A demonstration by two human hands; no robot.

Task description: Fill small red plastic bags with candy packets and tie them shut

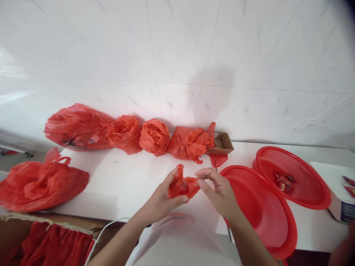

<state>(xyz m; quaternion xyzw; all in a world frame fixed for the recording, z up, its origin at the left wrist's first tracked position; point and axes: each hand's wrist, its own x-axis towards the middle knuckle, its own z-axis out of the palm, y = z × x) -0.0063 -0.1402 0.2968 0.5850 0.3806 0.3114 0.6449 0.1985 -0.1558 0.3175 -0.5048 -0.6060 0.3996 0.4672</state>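
Observation:
A small red plastic bag point(192, 187) is held up over the front of the white table, its mouth spread apart. My left hand point(162, 197) grips the bag's left side, with the thumb along the front. At the right edge of the bag, my right hand point(217, 190) pinches the film between thumb and fingertips. Something darker red shows inside, too small to make out. Just right of my right hand lies a red plastic basket point(249, 199) with a perforated side.
Several stuffed red bags point(155, 136) line the wall beside a small cardboard box point(223, 142). Another full bag point(47, 181) sits left. A second basket point(302, 173) holds small red packets point(285, 181); a scale point(330, 184) stands right. Below left, a carton point(52, 218) contains red bags.

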